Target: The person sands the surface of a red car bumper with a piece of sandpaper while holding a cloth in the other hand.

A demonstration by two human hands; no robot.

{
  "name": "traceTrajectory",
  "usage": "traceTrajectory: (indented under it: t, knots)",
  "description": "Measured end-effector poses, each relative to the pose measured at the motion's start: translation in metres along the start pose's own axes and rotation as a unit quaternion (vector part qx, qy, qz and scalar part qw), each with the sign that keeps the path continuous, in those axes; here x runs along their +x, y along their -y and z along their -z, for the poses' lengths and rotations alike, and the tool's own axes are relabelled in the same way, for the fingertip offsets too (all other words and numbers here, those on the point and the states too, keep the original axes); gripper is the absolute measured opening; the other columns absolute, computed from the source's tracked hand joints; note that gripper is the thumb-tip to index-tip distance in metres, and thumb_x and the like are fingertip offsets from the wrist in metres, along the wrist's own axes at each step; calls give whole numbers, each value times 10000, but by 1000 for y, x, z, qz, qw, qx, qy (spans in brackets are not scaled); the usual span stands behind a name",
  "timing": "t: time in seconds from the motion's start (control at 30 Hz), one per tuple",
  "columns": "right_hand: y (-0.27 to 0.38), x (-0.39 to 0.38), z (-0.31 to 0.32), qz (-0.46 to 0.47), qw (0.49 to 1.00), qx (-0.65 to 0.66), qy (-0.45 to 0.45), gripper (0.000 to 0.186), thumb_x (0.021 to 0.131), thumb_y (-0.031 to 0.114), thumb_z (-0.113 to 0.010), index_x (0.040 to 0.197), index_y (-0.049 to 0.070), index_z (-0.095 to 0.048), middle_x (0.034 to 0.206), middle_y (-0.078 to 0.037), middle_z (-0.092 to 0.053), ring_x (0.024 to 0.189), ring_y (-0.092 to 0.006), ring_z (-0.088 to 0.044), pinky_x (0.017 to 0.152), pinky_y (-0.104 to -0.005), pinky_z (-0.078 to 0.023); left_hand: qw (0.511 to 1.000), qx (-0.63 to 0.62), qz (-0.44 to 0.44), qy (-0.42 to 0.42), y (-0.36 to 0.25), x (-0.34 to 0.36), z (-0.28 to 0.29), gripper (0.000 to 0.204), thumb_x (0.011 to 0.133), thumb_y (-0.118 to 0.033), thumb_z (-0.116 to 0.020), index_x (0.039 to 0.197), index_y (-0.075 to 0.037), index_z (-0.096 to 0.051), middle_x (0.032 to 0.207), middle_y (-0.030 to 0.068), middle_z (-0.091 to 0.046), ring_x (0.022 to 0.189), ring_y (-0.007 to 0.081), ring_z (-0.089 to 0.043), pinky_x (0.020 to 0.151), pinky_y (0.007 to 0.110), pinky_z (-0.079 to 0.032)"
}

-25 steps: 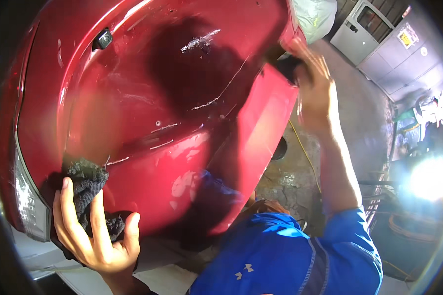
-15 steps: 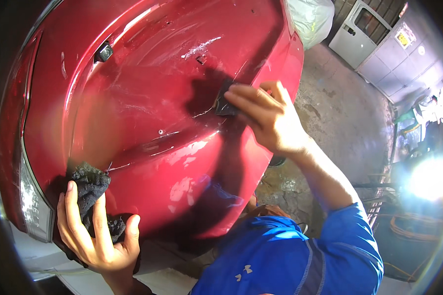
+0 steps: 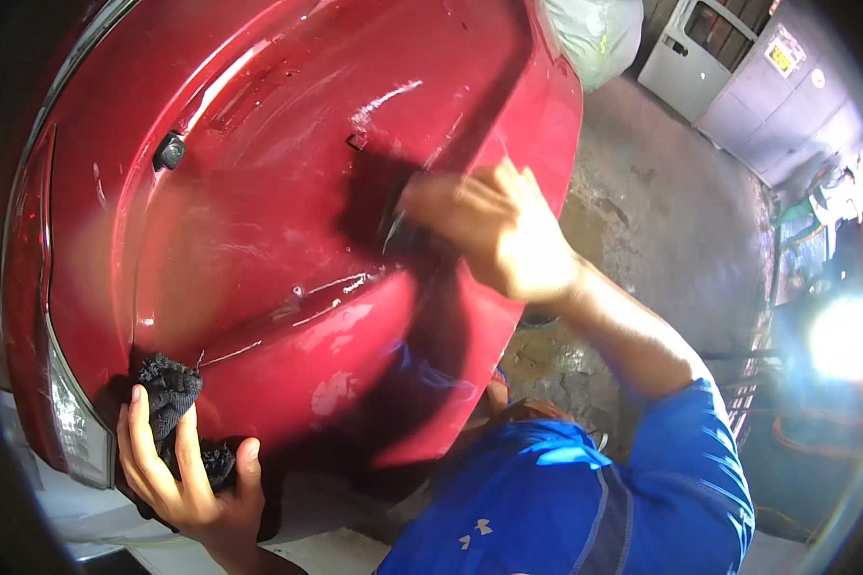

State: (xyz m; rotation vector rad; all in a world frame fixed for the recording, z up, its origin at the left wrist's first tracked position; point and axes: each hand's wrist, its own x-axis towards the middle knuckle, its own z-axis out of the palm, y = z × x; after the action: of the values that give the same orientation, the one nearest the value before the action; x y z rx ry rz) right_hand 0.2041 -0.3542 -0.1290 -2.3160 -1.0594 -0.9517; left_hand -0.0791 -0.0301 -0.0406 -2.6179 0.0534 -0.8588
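A glossy red car's rear panel (image 3: pixel 288 220) fills the view, with pale scuffs, scratches and wet-looking streaks. Blurred by motion, my right hand (image 3: pixel 494 230) presses a dark flat pad or sheet (image 3: pixel 403 222) to its surface, right of centre. What exactly the sheet is, I cannot make out. At the lower left my left hand (image 3: pixel 197 489) holds a crumpled black cloth (image 3: pixel 170 391) against the panel, fingers bent over it and thumb apart. A clear lamp lens (image 3: pixel 79 426) lies just left of that hand.
A small black camera-like fitting (image 3: pixel 170 150) sits in the panel's upper recess. Stained concrete floor (image 3: pixel 662 220) stretches off to the right, toward a loose white vehicle door (image 3: pixel 695 62). A bright work light (image 3: pixel 849 340) glares at the right, and a pale plastic-covered shape (image 3: pixel 594 38) stands beyond the panel.
My right hand has slid a little left with the dark sheet, staying on the panel. My left hand stays on the black cloth. The whole view has shifted slightly.
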Motion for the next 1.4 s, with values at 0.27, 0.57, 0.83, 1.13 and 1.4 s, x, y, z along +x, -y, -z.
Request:
traceTrajectory:
  t: [0.27,0.57,0.83,1.13,1.4]
  knots:
    - [-12,-6,6,62,993,-87,55,412,943,261,-686,1347,191,-730,1387,-7,-723,1000,-257,-641,839,-438,-509,1000,4,-9,14,3,0,2,655,1021,-579,-639,1337,-11,-723,1548,236,-563,1388,467,-545,1162,588,-406]
    - [-46,3,-2,-66,995,-47,62,433,941,121,-646,1366,156,-716,1333,-65,-748,919,-304,-691,770,-429,-486,1000,5,-8,10,-5,4,2,649,1019,-569,-643,1323,-1,-723,1531,242,-573,1387,468,-546,1160,588,-406]
    - [4,-2,8,-43,996,-28,74,358,925,194,-688,1273,155,-765,1345,-69,-726,987,-299,-657,829,-480,-519,1000,10,6,17,-9,6,2,643,998,-554,-673,1326,-3,-714,1524,234,-579,1380,463,-551,1165,579,-402]
    - [27,-9,5,-73,994,1,81,395,966,252,-608,1349,230,-702,1358,-148,-661,1044,-312,-639,948,-420,-544,1000,11,13,6,-6,5,5,635,1008,-563,-663,1316,-10,-710,1505,226,-594,1365,465,-562,1157,581,-412]
    - [8,4,23,-12,990,-123,72,310,947,231,-613,1229,132,-696,1280,-97,-696,1089,-306,-594,918,-451,-532,1000,10,11,4,-11,11,2,617,1012,-548,-665,1300,-4,-700,1503,234,-593,1358,470,-562,1151,591,-415]
